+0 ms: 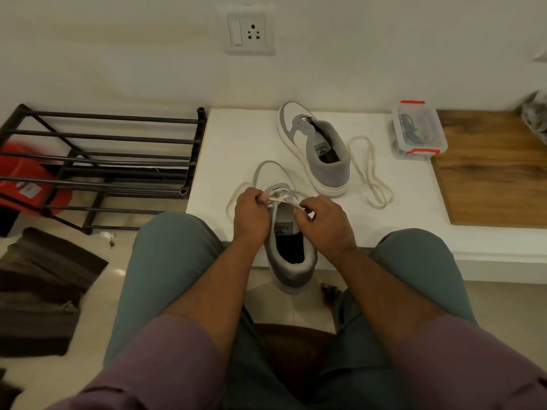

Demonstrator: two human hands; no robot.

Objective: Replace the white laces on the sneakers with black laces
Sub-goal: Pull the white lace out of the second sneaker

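My left hand (251, 213) has its fingers (262, 199) curled in a pinch on the white lace (281, 199) where it crosses the lower eyelets; my right hand (324, 221) pinches the same lace just to the right, fingers bent tight around the strand; I judge the two grips are there to draw the lace out of its holes, one side steadying while the other pulls. Under both hands sits the near sneaker (288, 247), toe pointing away, heel hanging over the worktop (236, 137) edge toward my knees, which I take as a way to keep the eyelets close and facing up; a slack loop of its lace trails out to the left of my left fingers. Beyond my right fingers stands the second sneaker (318, 149), already bare of lacing; its loose white lace (371, 176) lies curled just beside it, further right. Further out on that side is a clear plastic box (417, 128) with red clips, lid on; dark cords show through its walls, likely the black laces, still untouched. Far left of my left fingers a black metal rack (100, 161) stands on the floor.
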